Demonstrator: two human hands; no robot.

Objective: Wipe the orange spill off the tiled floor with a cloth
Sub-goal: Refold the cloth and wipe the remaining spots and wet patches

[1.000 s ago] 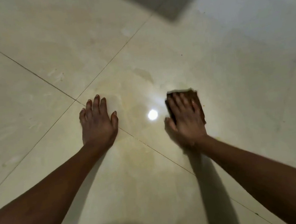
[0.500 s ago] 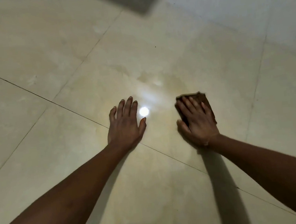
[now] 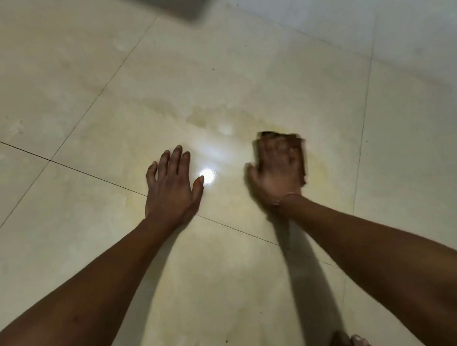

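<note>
Now, right hand (image 3: 276,173) flat, fingers spread, pressing the brown cloth (image 3: 275,134) onto the tiled floor (image 3: 70,76); left hand (image 3: 171,190) open, braced alongside. Orange spill (image 3: 199,118) smears just beyond the cloth: I'd push forward with even weight, overlapping passes.

No legible text anywhere.

Two hands (image 3: 171,191) (image 3: 277,180), one cloth (image 3: 300,151), one spill (image 3: 197,118)
</note>
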